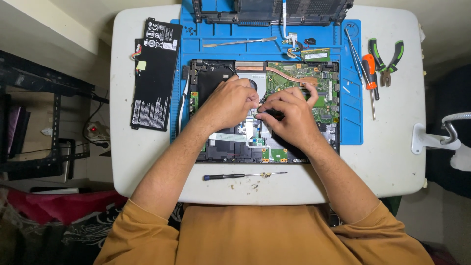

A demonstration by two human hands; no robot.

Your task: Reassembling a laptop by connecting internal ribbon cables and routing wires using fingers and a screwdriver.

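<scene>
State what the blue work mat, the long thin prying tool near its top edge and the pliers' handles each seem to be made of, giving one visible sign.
Blue work mat: probably silicone or rubber, matt, with moulded ridges and trays.
Long thin prying tool: apparently metal, grey with a dull sheen.
Pliers' handles: seemingly soft plastic or rubber grips, green and black, over darker metal.

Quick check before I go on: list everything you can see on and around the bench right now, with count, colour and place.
Opened laptop base: 1, black with green boards, centre of mat.
Mat: 1, blue, on the table.
Table: 1, white.
Battery: 1, black, left of mat.
Second chassis part: 1, black, top edge.
Metal pry tool: 1, silver, top of mat.
Precision screwdriver: 1, black-handled, front of the table.
Pliers: 1, green and black, right.
Orange screwdriver: 1, right.
Left hand; right hand: both on the laptop's middle.
</scene>
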